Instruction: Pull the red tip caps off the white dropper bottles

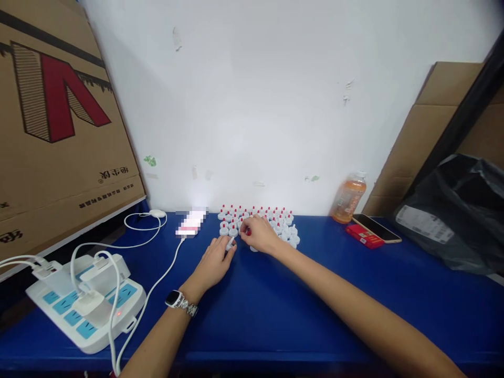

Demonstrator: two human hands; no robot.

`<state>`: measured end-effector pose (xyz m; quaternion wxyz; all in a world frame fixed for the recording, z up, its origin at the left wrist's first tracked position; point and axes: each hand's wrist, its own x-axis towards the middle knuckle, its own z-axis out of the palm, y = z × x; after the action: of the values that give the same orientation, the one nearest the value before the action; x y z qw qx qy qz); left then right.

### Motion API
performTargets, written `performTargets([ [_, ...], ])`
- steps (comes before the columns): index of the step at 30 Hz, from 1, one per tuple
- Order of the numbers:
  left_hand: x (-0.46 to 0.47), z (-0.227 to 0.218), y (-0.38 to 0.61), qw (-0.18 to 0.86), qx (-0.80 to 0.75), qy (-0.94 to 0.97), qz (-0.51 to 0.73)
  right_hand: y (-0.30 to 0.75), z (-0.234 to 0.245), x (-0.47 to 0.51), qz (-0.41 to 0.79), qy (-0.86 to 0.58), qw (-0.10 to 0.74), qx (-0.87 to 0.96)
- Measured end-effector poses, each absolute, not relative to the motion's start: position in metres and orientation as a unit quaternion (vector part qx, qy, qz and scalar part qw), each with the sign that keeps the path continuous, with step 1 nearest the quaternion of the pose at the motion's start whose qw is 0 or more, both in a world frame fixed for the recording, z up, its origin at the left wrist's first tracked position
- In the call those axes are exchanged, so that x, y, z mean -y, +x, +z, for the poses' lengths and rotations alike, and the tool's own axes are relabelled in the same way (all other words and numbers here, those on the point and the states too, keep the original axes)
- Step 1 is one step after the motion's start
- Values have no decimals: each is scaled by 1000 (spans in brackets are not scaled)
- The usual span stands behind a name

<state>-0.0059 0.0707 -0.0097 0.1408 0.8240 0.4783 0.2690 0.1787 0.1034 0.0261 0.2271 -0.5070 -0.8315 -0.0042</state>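
Observation:
My left hand (216,257), with a watch on its wrist, is closed around a white nozzle cap (231,242), whose pale spout points up and has no red tip on it. Just to the right, my right hand (260,234) pinches a small red tip (248,231) between thumb and fingers, partly hidden by them. Behind both hands stand rows of white nozzle caps (224,230), many topped with red tips. To the right of my right hand, several white caps (292,231) show no red tip.
A white power strip (94,341) with cables lies at left on the blue table (275,320). A blurred, lit device (191,221) is near the wall. At right are an orange drink bottle (349,199), a red box (364,236), a phone (378,229) and a black bag (452,210).

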Motion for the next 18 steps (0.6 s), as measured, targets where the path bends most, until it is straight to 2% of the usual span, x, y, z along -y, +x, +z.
performTargets([
  [4, -66, -6, 0, 159, -454, 829, 286, 185, 22, -84, 197, -487, 448, 723],
  [7, -59, -4, 6, 152, -428, 844, 286, 184, 15, -65, 255, -468, 552, 641],
  [13, -48, -2, 16, 86, -408, 864, 282, 173, 10, -51, 305, -448, 601, 587],
  [18, -47, -5, 22, 95, -414, 856, 294, 171, 7, -51, 313, -433, 618, 576],
])
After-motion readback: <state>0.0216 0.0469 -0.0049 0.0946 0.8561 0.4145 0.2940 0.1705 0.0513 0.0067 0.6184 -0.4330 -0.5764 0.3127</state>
